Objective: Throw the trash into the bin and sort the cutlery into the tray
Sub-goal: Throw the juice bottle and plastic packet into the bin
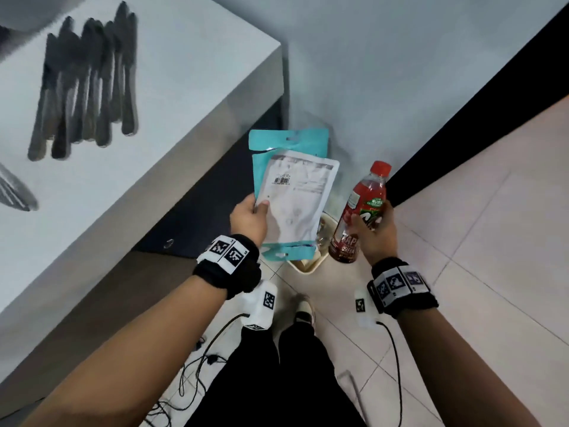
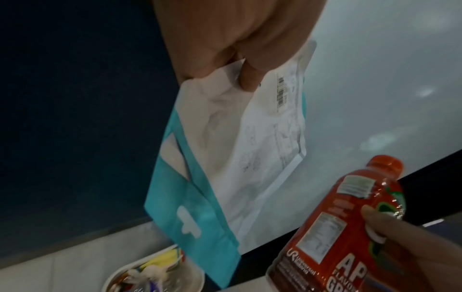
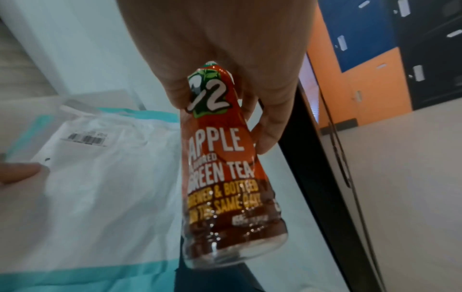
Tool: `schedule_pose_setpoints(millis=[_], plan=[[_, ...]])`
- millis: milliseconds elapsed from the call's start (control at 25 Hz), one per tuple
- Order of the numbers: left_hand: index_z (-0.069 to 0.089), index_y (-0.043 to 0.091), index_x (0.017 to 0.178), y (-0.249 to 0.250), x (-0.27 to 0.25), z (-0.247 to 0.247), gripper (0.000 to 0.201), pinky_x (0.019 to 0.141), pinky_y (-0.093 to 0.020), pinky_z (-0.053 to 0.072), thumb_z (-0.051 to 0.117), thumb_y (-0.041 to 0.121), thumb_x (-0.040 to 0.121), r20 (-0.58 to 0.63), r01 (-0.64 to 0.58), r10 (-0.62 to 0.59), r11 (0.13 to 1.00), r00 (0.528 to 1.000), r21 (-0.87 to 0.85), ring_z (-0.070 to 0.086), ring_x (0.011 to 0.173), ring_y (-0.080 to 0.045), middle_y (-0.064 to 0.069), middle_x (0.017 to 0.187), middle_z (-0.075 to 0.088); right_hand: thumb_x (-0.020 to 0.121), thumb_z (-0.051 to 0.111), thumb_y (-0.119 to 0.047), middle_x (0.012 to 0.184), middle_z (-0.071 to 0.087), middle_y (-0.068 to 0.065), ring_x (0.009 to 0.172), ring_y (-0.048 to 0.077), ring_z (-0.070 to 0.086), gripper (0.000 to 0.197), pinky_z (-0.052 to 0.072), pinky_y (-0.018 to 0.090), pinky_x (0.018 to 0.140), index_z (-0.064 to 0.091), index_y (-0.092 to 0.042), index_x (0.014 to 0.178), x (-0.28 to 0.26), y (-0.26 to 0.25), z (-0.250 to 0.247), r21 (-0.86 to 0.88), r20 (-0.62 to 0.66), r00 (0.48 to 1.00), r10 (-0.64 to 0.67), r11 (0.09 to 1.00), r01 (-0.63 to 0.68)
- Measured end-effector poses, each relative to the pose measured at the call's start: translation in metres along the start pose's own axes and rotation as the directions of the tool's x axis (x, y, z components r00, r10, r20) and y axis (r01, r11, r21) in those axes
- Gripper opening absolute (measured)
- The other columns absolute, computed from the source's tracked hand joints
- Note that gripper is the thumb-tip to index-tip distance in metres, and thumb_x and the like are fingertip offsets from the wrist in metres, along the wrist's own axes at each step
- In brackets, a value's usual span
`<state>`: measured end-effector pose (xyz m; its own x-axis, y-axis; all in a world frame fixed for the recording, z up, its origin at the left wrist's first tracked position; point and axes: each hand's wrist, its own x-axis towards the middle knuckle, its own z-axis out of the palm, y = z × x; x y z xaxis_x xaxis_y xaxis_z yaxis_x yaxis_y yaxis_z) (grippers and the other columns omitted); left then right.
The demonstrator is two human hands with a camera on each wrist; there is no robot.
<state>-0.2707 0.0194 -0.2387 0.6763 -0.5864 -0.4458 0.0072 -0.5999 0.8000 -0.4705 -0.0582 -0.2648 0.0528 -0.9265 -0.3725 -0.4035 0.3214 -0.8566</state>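
My left hand pinches two flat plastic pouches, a white one over a teal one, above a small cream bin on the floor. The bin holds colourful trash; the pouches hang over it. My right hand grips a red apple green tea bottle round its middle, just right of the bin. The bottle is nearly empty. Several dark knives lie side by side on the white table at upper left.
A fork lies at the table's left edge. A grey wall with a black skirting strip stands behind the bin. Cables trail on the tiled floor by my feet.
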Motion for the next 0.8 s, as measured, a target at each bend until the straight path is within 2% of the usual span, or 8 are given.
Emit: schedule_pose_setpoints(millis=[200, 320, 440, 560, 600, 680, 760, 800], plan=[[0.066, 0.003, 0.11, -0.064, 0.06, 0.055, 0.027, 0.086, -0.032, 0.05, 0.049, 0.016, 0.094, -0.021, -0.003, 0.005, 0.996, 1.0, 0.091, 0.061, 0.088, -0.024, -0.011, 0.094, 0.067, 0.082, 0.064, -0.005, 0.122, 0.058, 0.013, 0.109, 0.028, 0.056, 0.06, 0.047, 0.043, 0.099, 0.036, -0.005, 0.135, 0.033, 0.073, 0.042, 0.054, -0.022, 0.992, 0.127, 0.991, -0.126], [0.067, -0.004, 0.105, -0.127, 0.105, 0.096, 0.026, 0.083, -0.033, 0.051, 0.053, 0.014, 0.093, 0.006, -0.003, 0.003, 1.0, 1.0, 0.023, 0.057, 0.084, -0.02, -0.014, 0.089, 0.065, 0.083, 0.062, -0.001, 0.112, 0.053, 0.002, 0.101, 0.018, 0.053, 0.06, 0.046, 0.037, 0.094, 0.036, -0.008, 0.136, 0.063, 0.129, 0.079, 0.12, -0.011, 0.98, 0.198, 0.973, -0.196], [0.069, -0.001, 0.1, -0.187, 0.137, 0.136, 0.019, 0.07, -0.023, 0.05, 0.054, 0.009, 0.092, 0.037, 0.062, -0.058, 0.992, 0.998, -0.109, 0.055, 0.084, -0.02, -0.01, 0.087, 0.062, 0.085, 0.058, 0.001, 0.113, 0.051, -0.001, 0.091, 0.011, 0.053, 0.06, 0.046, 0.029, 0.081, 0.033, -0.011, 0.138, 0.084, 0.182, 0.112, 0.22, -0.018, 0.961, 0.276, 0.939, -0.265], [0.069, -0.002, 0.102, -0.239, 0.167, 0.173, 0.02, 0.058, -0.001, 0.047, 0.053, 0.006, 0.092, 0.088, 0.084, -0.075, 0.992, 0.993, -0.097, 0.055, 0.085, -0.018, -0.008, 0.09, 0.063, 0.085, 0.059, 0.0, 0.116, 0.051, 0.0, 0.098, 0.017, 0.053, 0.063, 0.044, 0.032, 0.084, 0.03, -0.013, 0.14, 0.102, 0.237, 0.142, 0.275, -0.035, 0.941, 0.336, 0.909, -0.314], [0.067, -0.004, 0.109, -0.254, 0.177, 0.183, 0.024, 0.058, 0.005, 0.044, 0.051, 0.003, 0.092, 0.117, 0.061, -0.054, 0.997, 0.992, -0.051, 0.056, 0.087, -0.017, -0.008, 0.095, 0.065, 0.085, 0.06, -0.001, 0.116, 0.052, 0.001, 0.096, 0.017, 0.055, 0.064, 0.046, 0.034, 0.085, 0.029, -0.013, 0.139, 0.109, 0.254, 0.151, 0.264, -0.04, 0.937, 0.348, 0.908, -0.326], [0.066, 0.001, 0.115, -0.28, 0.195, 0.199, 0.031, 0.072, 0.008, 0.043, 0.048, -0.004, 0.091, 0.196, -0.062, 0.045, 0.994, 0.98, 0.085, 0.062, 0.098, -0.017, -0.005, 0.11, 0.067, 0.083, 0.064, -0.007, 0.116, 0.055, 0.005, 0.096, 0.019, 0.059, 0.064, 0.051, 0.041, 0.089, 0.029, -0.014, 0.136, 0.124, 0.286, 0.167, 0.202, -0.053, 0.932, 0.358, 0.918, -0.341], [0.066, 0.015, 0.12, -0.295, 0.204, 0.207, 0.038, 0.094, -0.009, 0.046, 0.047, 0.001, 0.09, 0.31, -0.19, 0.095, 0.937, 0.946, 0.293, 0.063, 0.11, -0.021, -0.004, 0.122, 0.067, 0.08, 0.068, -0.014, 0.118, 0.06, 0.009, 0.101, 0.027, 0.062, 0.065, 0.053, 0.047, 0.092, 0.028, -0.017, 0.132, 0.136, 0.31, 0.179, 0.123, -0.075, 0.923, 0.377, 0.922, -0.367], [0.061, 0.021, 0.125, -0.3, 0.208, 0.212, 0.04, 0.1, -0.02, 0.046, 0.045, 0.007, 0.092, 0.373, -0.224, 0.062, 0.885, 0.926, 0.409, 0.062, 0.113, -0.023, -0.005, 0.126, 0.065, 0.08, 0.068, -0.018, 0.118, 0.061, 0.011, 0.102, 0.03, 0.063, 0.064, 0.054, 0.049, 0.09, 0.028, -0.018, 0.13, 0.143, 0.321, 0.186, 0.075, -0.085, 0.914, 0.398, 0.917, -0.392]])
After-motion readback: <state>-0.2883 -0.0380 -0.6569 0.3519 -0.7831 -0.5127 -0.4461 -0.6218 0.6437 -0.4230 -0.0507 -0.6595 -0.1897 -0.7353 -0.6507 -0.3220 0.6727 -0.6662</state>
